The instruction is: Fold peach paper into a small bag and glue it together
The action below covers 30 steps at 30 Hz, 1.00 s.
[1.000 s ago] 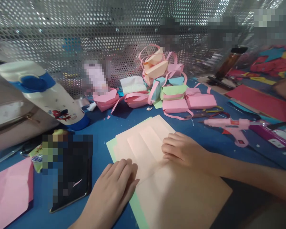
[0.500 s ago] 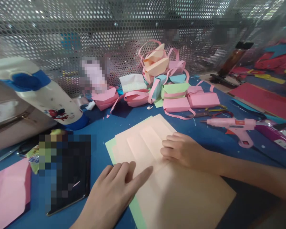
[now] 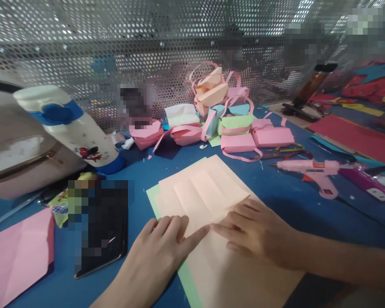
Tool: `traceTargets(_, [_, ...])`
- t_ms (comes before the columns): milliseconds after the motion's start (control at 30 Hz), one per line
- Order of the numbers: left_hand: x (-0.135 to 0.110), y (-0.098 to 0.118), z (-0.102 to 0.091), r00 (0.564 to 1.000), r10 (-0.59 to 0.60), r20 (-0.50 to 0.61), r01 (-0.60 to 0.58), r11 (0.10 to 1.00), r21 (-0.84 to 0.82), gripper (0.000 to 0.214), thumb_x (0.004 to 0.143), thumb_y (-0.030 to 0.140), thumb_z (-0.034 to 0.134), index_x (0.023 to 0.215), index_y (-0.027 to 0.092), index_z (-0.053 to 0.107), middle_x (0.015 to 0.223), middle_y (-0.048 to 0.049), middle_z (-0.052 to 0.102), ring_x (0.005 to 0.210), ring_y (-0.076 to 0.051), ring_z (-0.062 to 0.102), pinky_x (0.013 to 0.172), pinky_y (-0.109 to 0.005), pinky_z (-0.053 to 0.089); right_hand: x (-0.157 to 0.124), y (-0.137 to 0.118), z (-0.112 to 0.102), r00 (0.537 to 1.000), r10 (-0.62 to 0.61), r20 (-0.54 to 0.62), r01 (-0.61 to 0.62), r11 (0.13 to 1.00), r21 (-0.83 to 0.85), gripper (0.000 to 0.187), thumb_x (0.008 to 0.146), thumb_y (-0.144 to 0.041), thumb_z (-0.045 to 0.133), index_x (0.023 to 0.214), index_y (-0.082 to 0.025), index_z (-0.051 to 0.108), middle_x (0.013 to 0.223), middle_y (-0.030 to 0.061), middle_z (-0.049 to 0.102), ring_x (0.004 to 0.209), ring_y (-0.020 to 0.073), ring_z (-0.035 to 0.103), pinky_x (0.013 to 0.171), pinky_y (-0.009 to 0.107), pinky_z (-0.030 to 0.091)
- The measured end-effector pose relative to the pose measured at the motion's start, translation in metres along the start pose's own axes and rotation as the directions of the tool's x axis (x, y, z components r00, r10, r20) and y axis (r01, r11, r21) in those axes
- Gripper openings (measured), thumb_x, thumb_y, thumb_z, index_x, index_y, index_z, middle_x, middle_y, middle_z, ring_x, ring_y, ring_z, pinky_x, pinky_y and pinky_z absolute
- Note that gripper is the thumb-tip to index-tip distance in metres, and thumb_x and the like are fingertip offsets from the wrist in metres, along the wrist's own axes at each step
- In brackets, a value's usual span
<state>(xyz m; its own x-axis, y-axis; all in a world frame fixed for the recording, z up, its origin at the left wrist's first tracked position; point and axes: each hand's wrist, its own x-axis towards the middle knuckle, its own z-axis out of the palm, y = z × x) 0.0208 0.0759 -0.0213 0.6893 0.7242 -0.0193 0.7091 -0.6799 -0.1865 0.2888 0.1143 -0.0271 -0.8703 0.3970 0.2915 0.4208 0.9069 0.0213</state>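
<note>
A peach paper sheet [image 3: 197, 184] with creases across it lies on more peach paper, with a green sheet [image 3: 189, 278] showing at the left edge. My left hand [image 3: 167, 239] rests on the sheet's left side, its fingers loosely bent and its thumb stretched to the right. Over the right side of the paper, my right hand [image 3: 253, 233] lies with fingers extended, the index fingertip close to my left thumb tip. A slightly raised paper edge runs under the right-hand fingers. Neither hand visibly grips anything.
At left are a dark phone [image 3: 107, 231], pink paper [image 3: 22, 256], a white-and-blue bottle [image 3: 80, 137] and a bag [image 3: 25, 154]. Small paper bags [image 3: 237, 143] line the back before a perforated metal panel [image 3: 179, 25]. A pink glue gun [image 3: 321, 171] lies at right, beside red paper [image 3: 356, 137].
My right hand has moved toward me, and its curled fingers have stretched out toward my left thumb. My left hand stays on the paper. The view has shifted slightly left.
</note>
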Motion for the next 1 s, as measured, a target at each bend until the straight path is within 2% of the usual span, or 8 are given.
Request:
traceTargets(67, [0.0, 0.0, 0.0, 1.0, 0.004, 0.002, -0.004, 1.0, 0.002, 0.082, 0.082, 0.001, 0.057, 0.15, 0.04, 0.031, 0.109, -0.0019, 0.064, 0.082, -0.021, 0.061, 0.068, -0.035, 0.046, -0.008, 0.002, 0.002, 0.997, 0.054, 0.052, -0.059, 0.993, 0.106, 0.038, 0.104, -0.035, 0.041, 0.136, -0.022, 0.055, 0.088, 0.0034, 0.06, 0.081, 0.0193, 0.049, 0.074, 0.035, 0.031])
traceTargets(167, [0.0, 0.0, 0.001, 1.0, 0.014, 0.007, -0.014, 1.0, -0.009, 0.081, 0.083, 0.002, 0.057, 0.15, 0.04, 0.03, 0.109, -0.0021, 0.063, 0.082, -0.021, 0.061, 0.067, -0.035, 0.046, -0.017, 0.009, 0.003, 0.99, 0.123, 0.068, -0.134, 0.971, 0.196, 0.039, 0.106, -0.032, 0.036, 0.142, -0.027, 0.049, 0.094, 0.0042, 0.062, 0.086, 0.0192, 0.051, 0.075, 0.034, 0.031])
traceTargets(367, [-0.001, 0.0, 0.0, 1.0, 0.005, 0.003, -0.005, 1.0, -0.025, 0.081, 0.082, 0.001, 0.055, 0.149, 0.041, 0.032, 0.106, -0.0011, 0.063, 0.081, -0.021, 0.059, 0.067, -0.035, 0.045, -0.029, 0.019, -0.004, 0.967, 0.23, 0.11, -0.248, 0.949, 0.193, 0.039, 0.105, -0.027, 0.036, 0.141, -0.029, 0.05, 0.109, 0.0066, 0.066, 0.091, 0.0197, 0.056, 0.072, 0.033, 0.032])
traceTargets(633, [-0.001, -0.001, 0.003, 1.0, 0.012, -0.009, -0.012, 1.0, -0.02, 0.08, 0.081, -0.001, 0.054, 0.147, 0.04, 0.036, 0.107, -0.001, 0.063, 0.083, -0.021, 0.059, 0.068, -0.035, 0.044, -0.044, 0.028, -0.005, 0.946, 0.305, 0.112, -0.318, 0.939, 0.129, 0.04, 0.105, -0.029, 0.035, 0.143, -0.03, 0.048, 0.097, 0.005, 0.065, 0.079, 0.0188, 0.052, 0.069, 0.033, 0.031])
traceTargets(1000, [-0.001, 0.0, 0.002, 1.0, 0.013, -0.006, -0.013, 1.0, 0.013, 0.076, 0.083, -0.001, 0.05, 0.147, 0.039, 0.036, 0.109, -0.0016, 0.062, 0.082, -0.02, 0.059, 0.07, -0.034, 0.044, -0.058, 0.035, -0.007, 0.929, 0.369, 0.009, -0.369, 0.928, 0.044, 0.039, 0.106, -0.031, 0.033, 0.138, -0.029, 0.056, 0.078, 0.0018, 0.054, 0.07, 0.0164, 0.046, 0.066, 0.03, 0.029])
